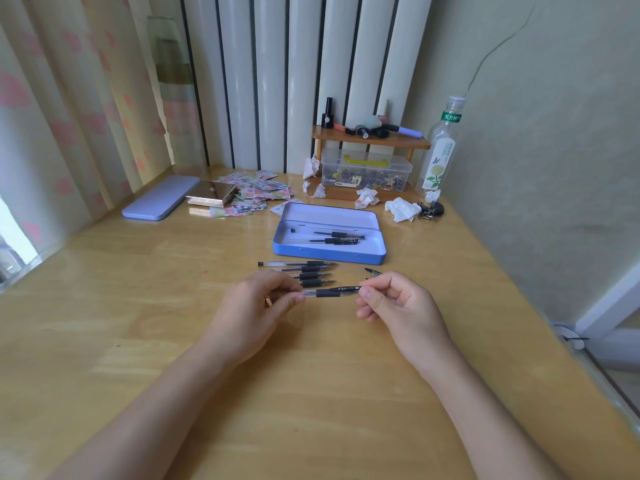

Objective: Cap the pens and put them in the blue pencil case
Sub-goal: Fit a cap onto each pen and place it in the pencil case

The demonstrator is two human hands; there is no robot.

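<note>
I hold a clear pen with a black grip (330, 292) level above the wooden table. My left hand (258, 306) pinches its barrel end; my right hand (394, 304) pinches its black cap end. The cap sits on the pen. Just beyond lie several uncapped pens (304, 271) side by side, tips pointing right. A loose black cap (372, 271) lies to their right. The open blue pencil case (329, 252) stands behind them with two capped pens (337, 238) inside.
The case's lid (159, 199) lies at the far left beside a metal box (211, 195) and scattered stickers. Crumpled tissues (401, 209), keys, a clear storage box (367, 173) under a small shelf and a bottle (440, 150) line the back. The table's right edge drops off.
</note>
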